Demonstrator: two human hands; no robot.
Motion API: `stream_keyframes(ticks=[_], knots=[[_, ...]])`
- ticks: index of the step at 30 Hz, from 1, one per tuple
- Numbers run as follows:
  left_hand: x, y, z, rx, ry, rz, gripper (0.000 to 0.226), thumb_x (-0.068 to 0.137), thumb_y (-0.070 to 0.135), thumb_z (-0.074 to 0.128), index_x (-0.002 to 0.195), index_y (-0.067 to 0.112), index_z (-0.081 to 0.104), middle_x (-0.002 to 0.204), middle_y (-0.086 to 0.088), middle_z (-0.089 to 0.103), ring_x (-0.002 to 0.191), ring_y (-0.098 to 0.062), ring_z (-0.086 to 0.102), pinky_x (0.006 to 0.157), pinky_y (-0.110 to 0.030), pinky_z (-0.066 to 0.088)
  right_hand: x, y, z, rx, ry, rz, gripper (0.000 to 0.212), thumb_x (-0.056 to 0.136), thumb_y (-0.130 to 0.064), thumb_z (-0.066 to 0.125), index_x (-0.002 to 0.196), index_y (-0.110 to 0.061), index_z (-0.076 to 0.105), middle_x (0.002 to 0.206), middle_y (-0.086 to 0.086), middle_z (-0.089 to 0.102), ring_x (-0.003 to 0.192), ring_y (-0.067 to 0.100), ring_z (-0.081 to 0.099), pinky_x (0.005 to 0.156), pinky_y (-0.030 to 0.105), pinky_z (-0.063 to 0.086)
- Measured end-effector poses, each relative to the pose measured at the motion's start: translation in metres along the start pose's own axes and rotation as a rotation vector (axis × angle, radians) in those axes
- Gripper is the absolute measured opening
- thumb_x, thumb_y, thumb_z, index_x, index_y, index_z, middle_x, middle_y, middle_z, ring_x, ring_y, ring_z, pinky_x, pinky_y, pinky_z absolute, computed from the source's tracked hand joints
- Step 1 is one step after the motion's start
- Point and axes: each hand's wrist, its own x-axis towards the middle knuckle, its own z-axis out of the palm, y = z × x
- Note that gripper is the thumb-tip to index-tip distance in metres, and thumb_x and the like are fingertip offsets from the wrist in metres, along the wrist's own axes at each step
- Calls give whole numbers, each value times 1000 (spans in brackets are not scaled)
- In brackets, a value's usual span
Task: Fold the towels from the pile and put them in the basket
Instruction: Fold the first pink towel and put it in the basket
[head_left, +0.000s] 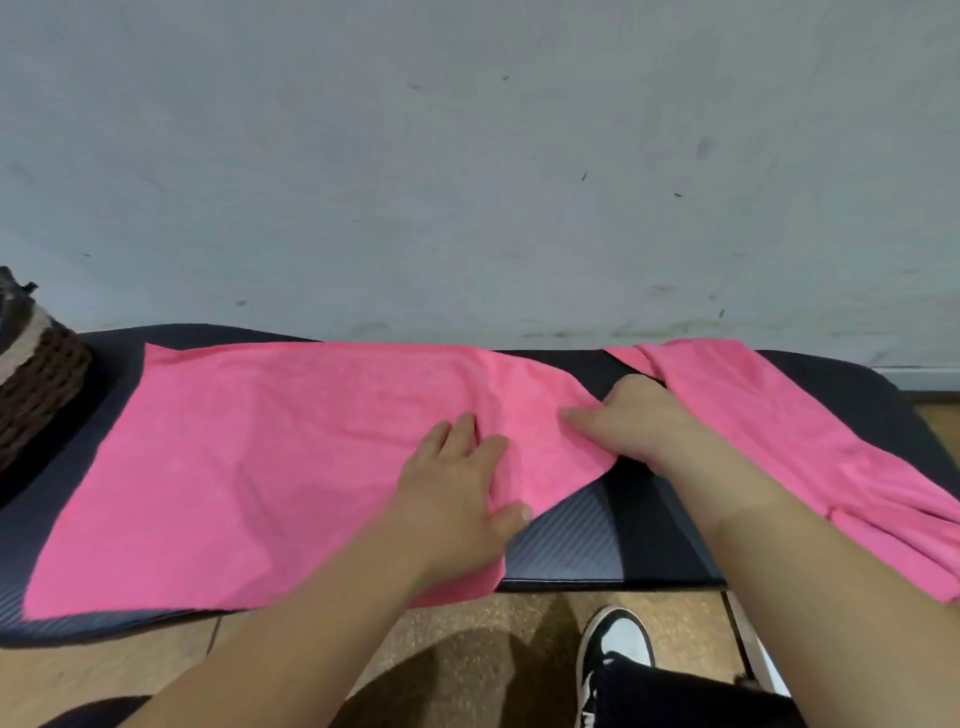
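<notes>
One view, from the head, is taking in the whole scene. A pink towel (249, 457) is lying spread in a single layer over the left and middle of the dark mat (571, 545), and its right side is bunching up into creases. The left hand (457, 488) is resting flat on the towel near the mat's middle. Its fingers are lying straight and its thumb is sitting at the cloth's near edge, so it is pressing rather than gripping. The right hand (634, 421) is sitting just beside it, a little farther toward the mat's right end, at the towel's right corner. Its knuckles are facing up and its thumb is lying on top of the cloth. It appears to be pinching that corner, though its fingertips are hiding underneath.

The pile (779, 431), more loose and creased pink cloth, is lying across the mat's right end. The woven basket (36, 384) is standing at the mat's left end, and only part of its side is showing, so its contents cannot be told. A grey wall (467, 156) is rising behind the mat. The floor (467, 623) and a shoe (615, 644) are showing in front of it.

Judging by this, the work on this towel is only beginning: it is being laid out and smoothed, with no fold made yet. Folding it, carrying it to the basket and working through the pile are all remaining.
</notes>
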Motion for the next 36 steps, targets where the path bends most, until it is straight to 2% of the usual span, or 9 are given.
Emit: stream_keyframes(ticks=[4,6,9,12,18,21,24,30,36], knots=[[-3,5,-15,-240,126,26,63,103,49,49,158,22,35,168,-7,25,157,-21,13,127,-32,10,-12,-19,2,627,45,-185,15,83,-17,72,79,-13,58,74,7,53,66,18,49,58,28,38],[-2,7,-28,-446,286,14,41,106,39,49,141,19,57,148,-5,54,142,-15,41,119,-29,30,-20,-32,4,848,30,-286,18,79,-9,72,75,-19,58,75,9,52,70,20,47,63,33,39],[-2,7,-51,-758,513,-79,23,104,41,54,96,26,69,94,9,70,89,-8,64,83,-31,50,-33,-47,10,897,-60,-468,34,74,-2,70,62,-27,50,73,15,52,73,21,46,67,39,40],[-6,11,-70,-1116,502,-163,38,95,46,67,86,10,70,71,3,70,70,-16,68,77,-49,61,-48,-58,16,875,-166,-580,37,75,5,70,66,-26,51,83,30,62,78,23,54,71,51,50],[-2,1,-67,-1068,545,-209,23,90,24,76,71,14,69,70,-3,73,69,-21,71,73,-50,63,-60,-67,23,800,-129,-629,37,80,12,71,92,-17,52,106,15,76,89,20,73,77,43,58],[-1,-4,-68,-1105,581,-178,17,95,18,71,77,17,72,72,3,74,66,-10,65,62,-32,53,-60,-61,20,680,-132,-573,61,70,-10,91,119,-23,57,110,-2,73,84,14,73,77,30,60],[0,-6,-71,-1129,630,-144,11,98,20,68,90,16,74,79,0,75,71,-12,67,61,-27,49,-47,-43,16,374,-246,-518,46,59,-39,94,94,-20,72,88,1,74,75,13,67,74,39,54],[0,-5,-80,-1237,711,-111,9,102,16,63,97,11,68,84,-10,75,64,-21,72,51,-30,55,-45,-13,7,105,-426,-508,23,74,-31,86,80,-12,75,75,7,70,68,11,58,74,43,53],[15,-3,-90,-1184,792,-113,11,101,20,64,97,12,72,86,-11,75,73,-24,69,55,-22,49,-70,-6,-25,486,-581,-483,28,88,-22,75,95,5,75,99,23,77,89,27,73,89,45,55]])
